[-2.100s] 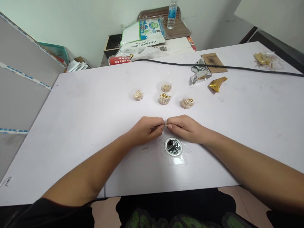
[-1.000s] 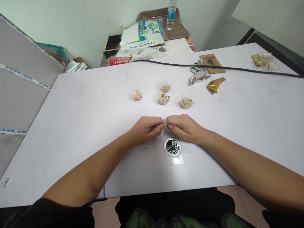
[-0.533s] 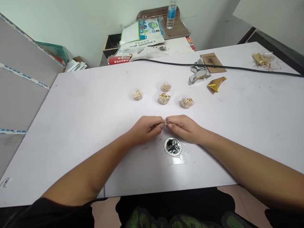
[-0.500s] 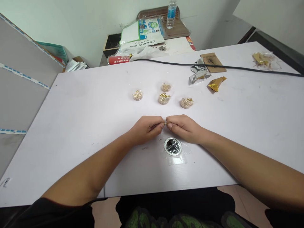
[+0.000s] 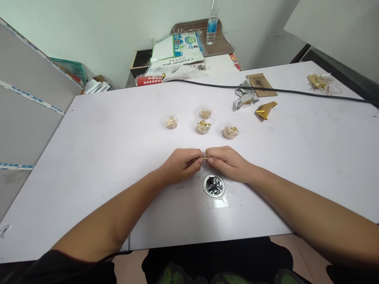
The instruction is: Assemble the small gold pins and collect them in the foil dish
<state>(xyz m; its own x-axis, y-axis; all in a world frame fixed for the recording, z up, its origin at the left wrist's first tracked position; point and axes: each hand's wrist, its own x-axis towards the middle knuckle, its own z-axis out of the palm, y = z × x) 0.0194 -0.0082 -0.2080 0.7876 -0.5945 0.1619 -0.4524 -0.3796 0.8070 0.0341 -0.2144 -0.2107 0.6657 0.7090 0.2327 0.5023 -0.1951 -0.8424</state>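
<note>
Left hand (image 5: 187,165) and right hand (image 5: 227,163), close together, pinch opposite ends of a pin (image 5: 205,158) between the cups (image 5: 202,127) and the disc (image 5: 214,185); the counter (image 5: 103,134) stretches broadly leftward, its near edge well apart from both hands.

We see a pin (image 5: 205,158) with a shiny, brassy metal look. The cups (image 5: 202,131) beyond it are clear, thin plastic. Our bench (image 5: 106,154) is smooth with a soft sheen; the disc (image 5: 213,186) near us gleams like a mirror. Far right lie crinkled silver foil (image 5: 247,99), glossy gold foil (image 5: 265,110) and matt brown card (image 5: 261,84).
</note>
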